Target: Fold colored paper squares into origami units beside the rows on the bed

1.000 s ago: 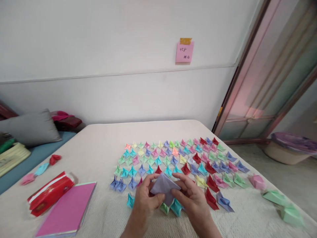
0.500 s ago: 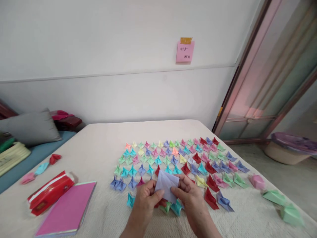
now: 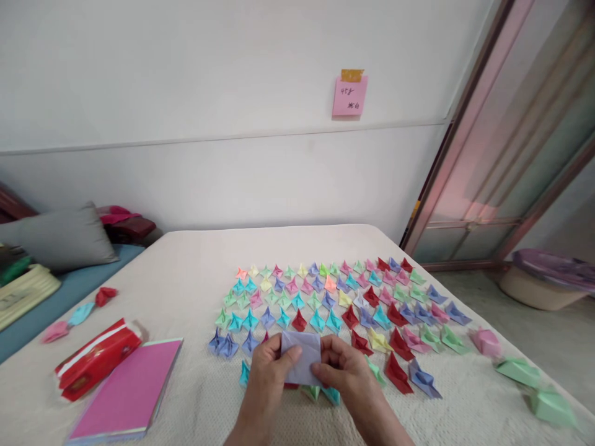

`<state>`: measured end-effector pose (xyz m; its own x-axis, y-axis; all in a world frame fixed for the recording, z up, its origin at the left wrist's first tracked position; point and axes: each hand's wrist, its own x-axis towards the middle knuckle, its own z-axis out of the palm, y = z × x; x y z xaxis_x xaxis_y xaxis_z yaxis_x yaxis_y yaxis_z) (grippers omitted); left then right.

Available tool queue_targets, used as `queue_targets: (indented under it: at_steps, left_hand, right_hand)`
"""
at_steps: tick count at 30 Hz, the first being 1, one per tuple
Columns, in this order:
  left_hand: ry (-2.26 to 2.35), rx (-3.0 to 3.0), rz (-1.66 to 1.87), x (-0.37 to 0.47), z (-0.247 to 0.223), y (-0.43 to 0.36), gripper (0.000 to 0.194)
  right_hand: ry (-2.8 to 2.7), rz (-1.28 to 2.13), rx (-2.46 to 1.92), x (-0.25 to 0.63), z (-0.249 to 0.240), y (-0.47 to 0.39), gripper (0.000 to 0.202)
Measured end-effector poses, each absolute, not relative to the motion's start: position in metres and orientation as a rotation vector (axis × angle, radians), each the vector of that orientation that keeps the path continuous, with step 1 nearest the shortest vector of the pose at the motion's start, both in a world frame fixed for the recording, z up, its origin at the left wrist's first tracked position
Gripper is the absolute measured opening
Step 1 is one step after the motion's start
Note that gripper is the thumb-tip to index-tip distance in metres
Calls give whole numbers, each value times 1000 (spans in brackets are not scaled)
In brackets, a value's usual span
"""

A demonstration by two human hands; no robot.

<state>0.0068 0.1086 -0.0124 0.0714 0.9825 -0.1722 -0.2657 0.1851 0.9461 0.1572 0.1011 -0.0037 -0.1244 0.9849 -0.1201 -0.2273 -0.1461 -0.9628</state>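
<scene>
A pale lavender square of folded paper [image 3: 302, 356] is held up between both hands, above the near rows of folded paper boats. My left hand [image 3: 272, 375] pinches its left side, thumb on the front face. My right hand [image 3: 344, 371] grips the lower right edge, the thumb near the corner and the fingers behind. Just beyond the paper, a red paper boat [image 3: 299, 320] stands in one of several rows of coloured boats. Partly hidden under the hands are a green boat [image 3: 312, 391] and a turquoise one [image 3: 331, 395].
Left lie a stack of coloured paper [image 3: 125, 393], a red tissue pack [image 3: 97, 360] and several small folded pieces. Two green folded papers [image 3: 552, 406] and a pink one [image 3: 486, 342] sit near the right edge. A pink note [image 3: 349, 96] is taped to the wall.
The lavender paper has turned from a tilted position to nearly upright and looks smaller. Both hands have shifted slightly with it, still gripping its sides.
</scene>
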Motion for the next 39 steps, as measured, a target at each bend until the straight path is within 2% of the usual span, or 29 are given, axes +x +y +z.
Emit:
queue_targets:
  at_steps: [5,8,12,20,26,31,39]
  left_hand:
    - [1070,899,1296,3,-1,105,30]
    - [948,896,1260,2,4,105,26]
    - [900,927,1100,4,-2,109,42]
    - [938,1142,1059,4,6,101,24]
    - [915,1178,1157,2,5,98,53]
    - [911,1318,1171,-2,3,96,40]
    - [953,1441,1169,-7,2,93,26]
  right_hand:
    - [-994,1485,-1046,159,-1,99,17]
    - [-962,1422,-1025,162,-10,102,22]
    - [-929,1384,-999,165,-19,105,28]
    - [-971,1383,-1013,169,-1,102,40]
    - [-1182,1241,-1050,174,2,99,32]
    - [-1208,1213,-996,176,-1,98,46]
    - [-1109,1329,-898,174,1,99,46]
